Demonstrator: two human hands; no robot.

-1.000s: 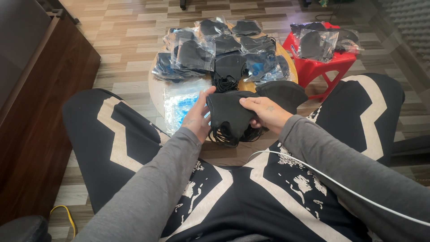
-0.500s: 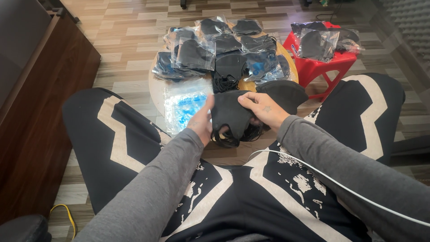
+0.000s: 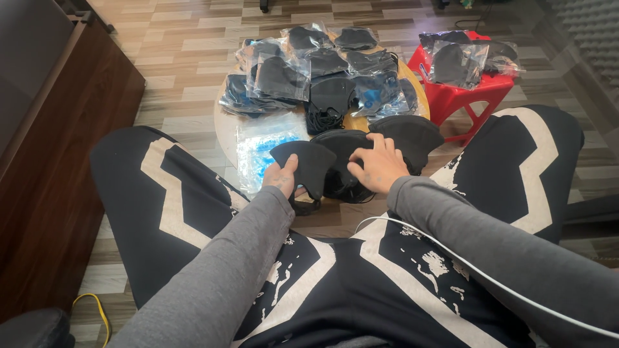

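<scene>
My left hand (image 3: 282, 176) holds a black cloth face mask (image 3: 309, 162) by its lower edge, its ear loop hanging below. My right hand (image 3: 378, 164) rests with fingers spread on a stack of black masks (image 3: 345, 169) lying at the near edge of a small round wooden table (image 3: 222, 125). Another fan of loose black masks (image 3: 412, 134) lies just right of the stack. Behind them on the table is a heap of bagged black masks (image 3: 309, 67) in clear plastic.
An empty clear plastic bag with blue print (image 3: 261, 148) lies left of the held mask. A red plastic stool (image 3: 461, 96) at the right carries more bagged masks. A dark wooden cabinet (image 3: 58, 161) stands at the left. My knees flank the table.
The hands have parted: my left hand has drawn one mask off to the left, and my right hand has shifted right and lowered onto the stack.
</scene>
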